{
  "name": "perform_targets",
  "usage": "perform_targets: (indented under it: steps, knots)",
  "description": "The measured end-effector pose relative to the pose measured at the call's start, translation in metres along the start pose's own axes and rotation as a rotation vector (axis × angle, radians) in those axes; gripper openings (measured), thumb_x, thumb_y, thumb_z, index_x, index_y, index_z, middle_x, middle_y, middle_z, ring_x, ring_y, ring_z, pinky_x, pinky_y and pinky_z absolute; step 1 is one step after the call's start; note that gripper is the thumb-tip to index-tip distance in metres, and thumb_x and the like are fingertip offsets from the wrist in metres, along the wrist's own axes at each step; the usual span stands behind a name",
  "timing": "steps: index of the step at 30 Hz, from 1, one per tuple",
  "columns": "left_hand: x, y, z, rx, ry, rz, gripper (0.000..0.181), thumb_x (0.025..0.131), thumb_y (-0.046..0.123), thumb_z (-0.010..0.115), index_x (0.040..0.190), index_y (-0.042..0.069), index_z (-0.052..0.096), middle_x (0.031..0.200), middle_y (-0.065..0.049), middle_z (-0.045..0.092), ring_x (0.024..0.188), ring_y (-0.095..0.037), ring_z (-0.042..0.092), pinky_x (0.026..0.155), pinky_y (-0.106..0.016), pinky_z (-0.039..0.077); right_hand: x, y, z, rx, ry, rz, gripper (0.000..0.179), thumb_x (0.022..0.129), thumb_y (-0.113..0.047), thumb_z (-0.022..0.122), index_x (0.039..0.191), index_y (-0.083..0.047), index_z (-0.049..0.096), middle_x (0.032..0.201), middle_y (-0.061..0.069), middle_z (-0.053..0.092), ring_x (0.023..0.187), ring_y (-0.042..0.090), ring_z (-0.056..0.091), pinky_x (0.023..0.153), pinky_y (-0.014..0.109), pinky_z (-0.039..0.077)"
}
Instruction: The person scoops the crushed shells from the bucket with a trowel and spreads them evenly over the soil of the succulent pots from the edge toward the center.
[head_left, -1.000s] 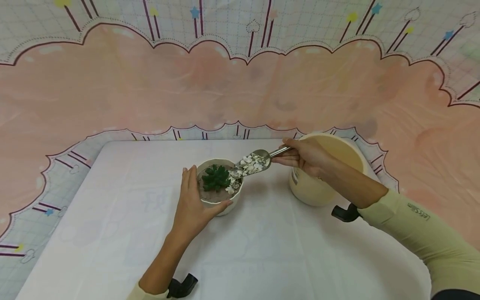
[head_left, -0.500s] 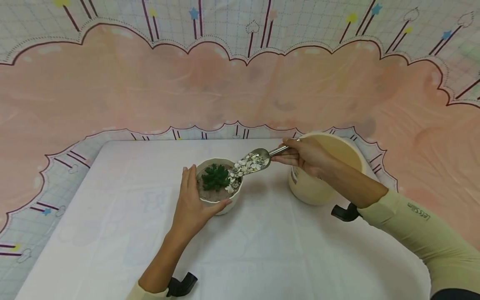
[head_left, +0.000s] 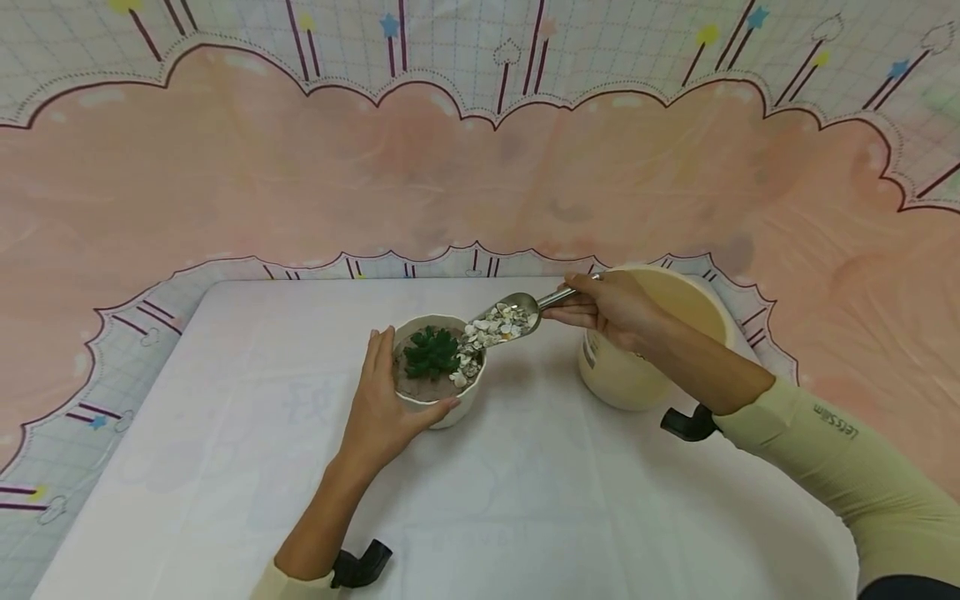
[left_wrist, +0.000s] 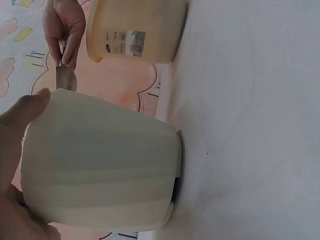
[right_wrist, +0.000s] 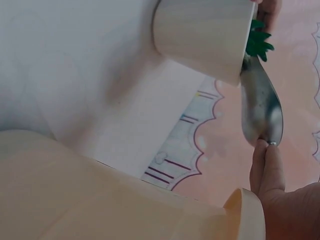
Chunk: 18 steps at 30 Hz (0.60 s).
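Observation:
My left hand (head_left: pixel 382 421) grips a white flower pot (head_left: pixel 456 412), thumb on the near side and fingers at the left rim. Inside, a green succulent (head_left: pixel 431 353) stands in grey-brown soil, with whitish pebbles along the right side. Between the fingers and thumb of my right hand (head_left: pixel 618 307) is the handle of a metal scoop (right_wrist: pixel 262 107). Its tip overlaps the pot's right rim, tilted down toward the plant. Pale pebbles (head_left: pixel 498 325) fill the scoop and run into the pot. The left wrist view shows the pot's outer wall (left_wrist: pixel 100 155) standing on the table.
A cream bucket (head_left: pixel 630 387) stands on the white table (head_left: pixel 525 500) at the right, partly behind my right hand and forearm. Its label (left_wrist: pixel 126 43) shows in the left wrist view. A patterned pink cloth (head_left: pixel 300 183) lies beyond the table.
The scoop has risen slightly at its handle end, and its pebbles have shifted a little toward the pot. My left hand and the pot have hardly moved.

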<state>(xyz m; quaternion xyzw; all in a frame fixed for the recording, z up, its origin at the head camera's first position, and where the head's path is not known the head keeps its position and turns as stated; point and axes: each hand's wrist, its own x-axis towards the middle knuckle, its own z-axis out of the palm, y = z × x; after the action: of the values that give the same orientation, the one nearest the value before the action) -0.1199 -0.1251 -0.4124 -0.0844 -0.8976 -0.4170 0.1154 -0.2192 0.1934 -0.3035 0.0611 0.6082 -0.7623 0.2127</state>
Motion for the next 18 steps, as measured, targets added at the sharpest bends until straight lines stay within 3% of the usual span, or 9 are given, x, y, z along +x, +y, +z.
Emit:
perform_targets:
  steps: [5, 12, 18]
  knots:
    - [-0.002, 0.003, 0.001, -0.011, 0.0, 0.003, 0.124, 0.076, 0.037, 0.096, 0.165, -0.003, 0.019, 0.171, -0.024, 0.017, 0.159, -0.041, 0.008, 0.118, -0.066, 0.027, 0.0, 0.001, -0.001, -0.011, 0.009, -0.008, 0.025, 0.115, -0.013, 0.045, 0.118, 0.009, 0.057, 0.097, 0.019, 0.078, 0.089, 0.028, 0.079, 0.087, 0.035, 0.059]
    - [-0.008, 0.01, 0.01, 0.003, 0.057, -0.02, 0.134, 0.07, 0.042, 0.1, 0.166, -0.001, 0.016, 0.17, -0.023, 0.015, 0.16, -0.04, 0.002, 0.119, -0.063, 0.028, -0.001, 0.003, -0.003, -0.009, 0.022, 0.001, 0.026, 0.115, -0.015, 0.046, 0.12, 0.008, 0.057, 0.096, 0.019, 0.078, 0.089, 0.029, 0.079, 0.088, 0.037, 0.059]
    - [-0.013, 0.01, 0.016, 0.024, 0.095, -0.024, 0.134, 0.07, 0.043, 0.1, 0.166, -0.002, 0.017, 0.171, -0.025, 0.014, 0.159, -0.041, 0.007, 0.119, -0.064, 0.028, -0.003, 0.004, -0.005, -0.023, 0.005, -0.015, 0.026, 0.114, -0.015, 0.046, 0.117, 0.008, 0.058, 0.096, 0.019, 0.077, 0.088, 0.028, 0.079, 0.086, 0.035, 0.059]
